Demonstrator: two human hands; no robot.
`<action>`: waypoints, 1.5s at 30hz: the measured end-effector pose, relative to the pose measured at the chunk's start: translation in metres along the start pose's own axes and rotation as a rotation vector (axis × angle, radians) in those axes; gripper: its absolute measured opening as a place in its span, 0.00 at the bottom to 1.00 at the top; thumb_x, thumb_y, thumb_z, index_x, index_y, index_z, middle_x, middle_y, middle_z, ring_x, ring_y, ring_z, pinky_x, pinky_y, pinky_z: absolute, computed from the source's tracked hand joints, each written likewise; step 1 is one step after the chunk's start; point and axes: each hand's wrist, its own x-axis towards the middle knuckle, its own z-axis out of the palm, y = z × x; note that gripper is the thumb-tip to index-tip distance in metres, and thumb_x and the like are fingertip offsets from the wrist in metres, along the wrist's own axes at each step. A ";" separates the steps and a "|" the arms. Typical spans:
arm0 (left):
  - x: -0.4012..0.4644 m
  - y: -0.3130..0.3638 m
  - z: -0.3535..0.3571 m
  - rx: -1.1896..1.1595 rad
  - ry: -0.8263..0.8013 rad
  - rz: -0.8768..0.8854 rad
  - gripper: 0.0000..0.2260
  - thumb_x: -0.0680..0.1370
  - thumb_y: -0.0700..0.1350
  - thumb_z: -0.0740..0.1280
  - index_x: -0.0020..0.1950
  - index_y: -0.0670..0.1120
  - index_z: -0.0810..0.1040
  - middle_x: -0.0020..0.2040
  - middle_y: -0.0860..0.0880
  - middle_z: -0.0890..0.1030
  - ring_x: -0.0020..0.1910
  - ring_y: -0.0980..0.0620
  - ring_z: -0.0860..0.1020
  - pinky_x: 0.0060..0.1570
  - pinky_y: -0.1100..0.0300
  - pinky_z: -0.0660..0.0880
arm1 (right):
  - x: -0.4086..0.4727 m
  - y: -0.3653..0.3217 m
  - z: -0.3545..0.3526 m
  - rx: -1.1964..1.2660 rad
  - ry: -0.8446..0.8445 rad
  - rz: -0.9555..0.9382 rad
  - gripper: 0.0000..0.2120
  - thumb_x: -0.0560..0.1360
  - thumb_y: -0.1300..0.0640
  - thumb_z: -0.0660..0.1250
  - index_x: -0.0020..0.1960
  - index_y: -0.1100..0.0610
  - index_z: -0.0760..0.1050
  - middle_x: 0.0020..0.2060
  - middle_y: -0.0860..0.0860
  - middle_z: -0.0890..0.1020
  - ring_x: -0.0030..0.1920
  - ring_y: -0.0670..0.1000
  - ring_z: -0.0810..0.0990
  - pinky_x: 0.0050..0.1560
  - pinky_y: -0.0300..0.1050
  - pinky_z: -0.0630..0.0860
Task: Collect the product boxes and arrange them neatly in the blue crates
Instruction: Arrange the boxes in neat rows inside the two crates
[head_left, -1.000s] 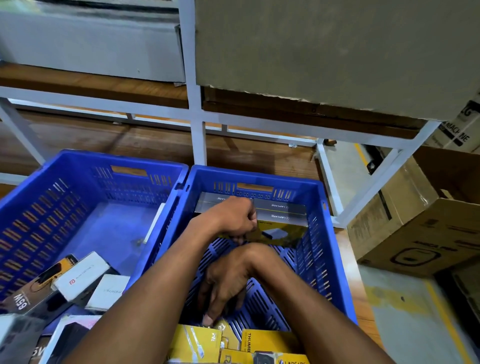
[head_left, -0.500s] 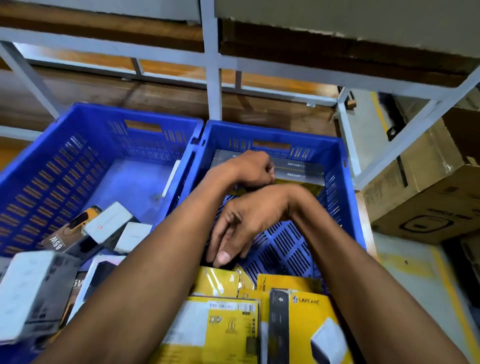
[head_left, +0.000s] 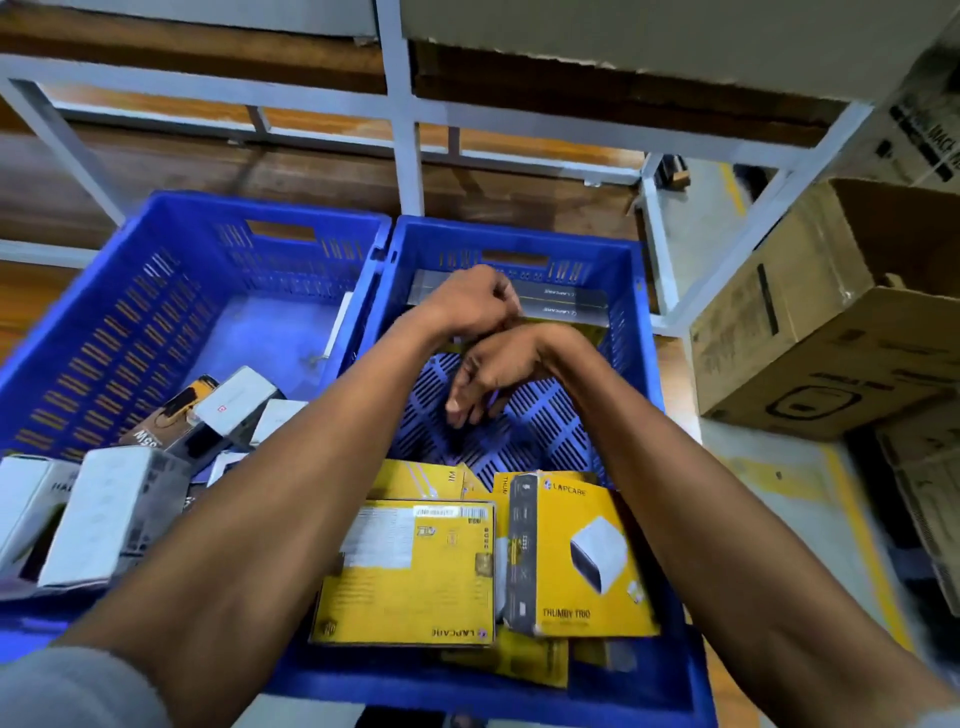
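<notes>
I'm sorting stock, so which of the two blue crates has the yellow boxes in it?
The right blue crate, under both hands, holds the yellow boxes. The left blue crate holds white and grey boxes instead.

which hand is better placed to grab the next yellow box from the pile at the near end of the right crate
Probably the right hand: it hangs with loose fingers over the bare crate floor, just beyond the yellow Thumby Trio box. The left hand is at the stacked boxes by the far wall.

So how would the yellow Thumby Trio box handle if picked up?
The Thumby Trio box looks like stiff printed card, so probably rigid and light. Its glossy faces may be a bit slippery. It lies tilted on other yellow boxes, so a push could slide it.
</notes>
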 end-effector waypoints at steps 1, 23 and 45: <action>-0.007 0.005 -0.004 0.001 0.064 -0.011 0.07 0.80 0.43 0.68 0.46 0.49 0.86 0.43 0.55 0.86 0.49 0.56 0.83 0.56 0.55 0.80 | -0.003 0.002 -0.003 -0.023 0.000 -0.005 0.14 0.83 0.58 0.66 0.64 0.64 0.81 0.58 0.55 0.86 0.58 0.53 0.84 0.68 0.55 0.77; -0.206 0.041 0.018 -0.343 -0.096 -0.025 0.18 0.73 0.65 0.76 0.60 0.64 0.79 0.43 0.45 0.83 0.38 0.46 0.80 0.41 0.49 0.73 | -0.134 0.064 0.082 0.614 0.798 -0.476 0.16 0.86 0.49 0.59 0.61 0.58 0.81 0.51 0.56 0.87 0.50 0.53 0.86 0.53 0.49 0.79; -0.222 0.037 -0.036 -0.788 0.129 0.112 0.26 0.80 0.40 0.73 0.75 0.53 0.70 0.60 0.47 0.86 0.58 0.46 0.85 0.53 0.56 0.83 | -0.143 0.048 0.087 1.085 0.841 -0.759 0.20 0.83 0.63 0.65 0.74 0.56 0.71 0.65 0.55 0.82 0.64 0.58 0.82 0.56 0.51 0.84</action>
